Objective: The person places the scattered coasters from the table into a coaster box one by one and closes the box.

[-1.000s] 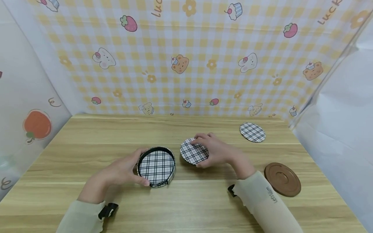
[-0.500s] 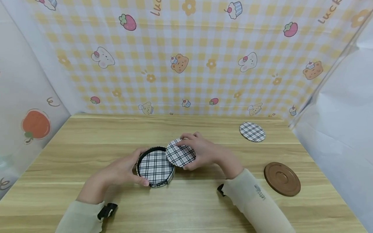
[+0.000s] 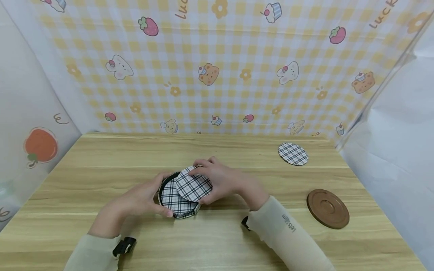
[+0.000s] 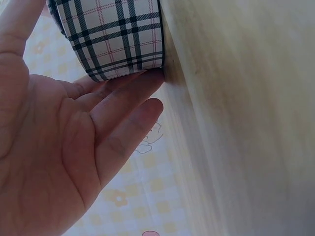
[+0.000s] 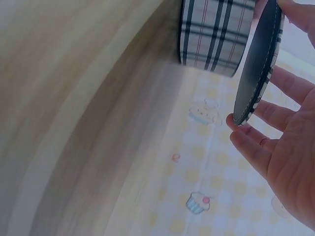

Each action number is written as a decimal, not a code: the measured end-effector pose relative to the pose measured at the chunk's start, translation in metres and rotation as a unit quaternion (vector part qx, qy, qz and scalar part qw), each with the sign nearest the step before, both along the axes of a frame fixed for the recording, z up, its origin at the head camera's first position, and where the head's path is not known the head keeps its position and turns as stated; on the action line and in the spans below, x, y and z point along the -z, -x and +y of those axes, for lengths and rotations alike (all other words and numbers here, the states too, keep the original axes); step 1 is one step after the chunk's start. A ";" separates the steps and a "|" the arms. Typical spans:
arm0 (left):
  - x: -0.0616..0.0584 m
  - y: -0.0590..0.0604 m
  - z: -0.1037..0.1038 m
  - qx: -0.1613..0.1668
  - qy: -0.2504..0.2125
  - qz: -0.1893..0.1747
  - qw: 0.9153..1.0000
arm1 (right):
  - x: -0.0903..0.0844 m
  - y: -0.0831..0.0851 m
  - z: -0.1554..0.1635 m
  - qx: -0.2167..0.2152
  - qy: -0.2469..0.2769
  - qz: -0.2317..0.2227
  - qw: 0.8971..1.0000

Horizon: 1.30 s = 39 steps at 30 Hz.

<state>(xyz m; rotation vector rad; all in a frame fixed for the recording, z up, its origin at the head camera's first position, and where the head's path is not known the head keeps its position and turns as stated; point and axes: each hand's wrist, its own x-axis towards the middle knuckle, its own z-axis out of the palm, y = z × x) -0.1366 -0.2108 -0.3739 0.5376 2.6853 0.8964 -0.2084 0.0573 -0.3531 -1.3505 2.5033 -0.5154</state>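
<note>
A round plaid box is gripped around its side by the left hand; a plaid coaster, pinched at its edge by the right hand, is held tilted partly over the box's opening, contact with the rim undetermined. Insertion is judged to be in hand; centring and levelling are called for, possibly hindered by the right-hand grip. Right of that hand, a spare coaster (farther off) and brown disc are noted, neither obstructing.

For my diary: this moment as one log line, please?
left hand: grips plaid holder; right hand: holds plaid disc above holder; brown disc: on table
</note>
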 end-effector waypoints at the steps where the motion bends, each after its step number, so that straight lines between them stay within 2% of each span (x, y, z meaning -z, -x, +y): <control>1: 0.000 0.000 0.000 0.000 0.001 0.000 1.000 | 0.000 -0.001 -0.002 -0.002 -0.002 0.002 1.000; 11: -0.002 0.000 0.000 0.005 0.005 0.003 1.000 | -0.001 -0.010 -0.023 -0.035 -0.017 0.011 0.999; 19: -0.001 -0.001 0.000 0.006 0.010 0.003 1.000 | 0.003 -0.014 -0.033 -0.042 -0.031 0.033 0.998; 39: 0.000 0.000 -0.001 0.009 -0.005 -0.007 1.000 | 0.009 -0.010 -0.039 -0.051 -0.020 0.033 0.998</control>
